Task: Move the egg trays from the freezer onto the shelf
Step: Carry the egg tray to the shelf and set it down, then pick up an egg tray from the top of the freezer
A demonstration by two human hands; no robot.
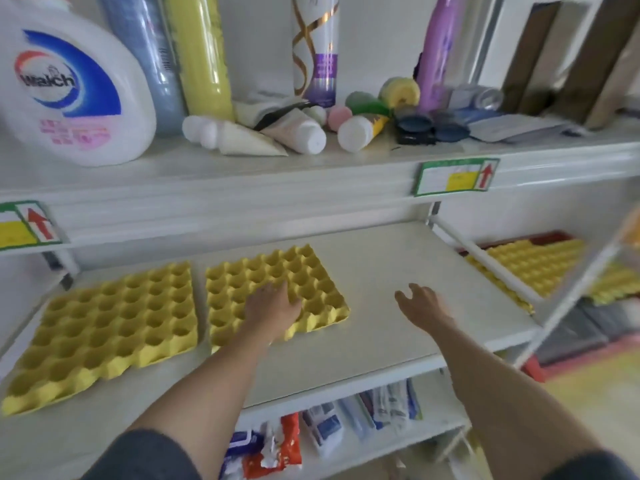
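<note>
The left hand (273,308) lies flat on top of a yellow moulded egg tray (273,292) on the white middle shelf (398,271). Its fingers are spread and press down; they are not closed around anything. It looks like this tray is just being put in its place. The right hand (420,303) floats above the bare part of the shelf, fingers apart and holding nothing.

A second yellow egg tray (107,327) lies just beside the first, on its left. So two trays are on this shelf, side by side and flat.

Next, I think both hands need to let go and go back for another tray. There is room on the right side of the shelf for it.

Farther right, past the shelf edge, more yellow trays (533,268) sit lower down. I cannot count them. The freezer cannot be made out.

On the top shelf stands one big white soap jug (69,88), with tall bottles and small tubes beside it.
</note>
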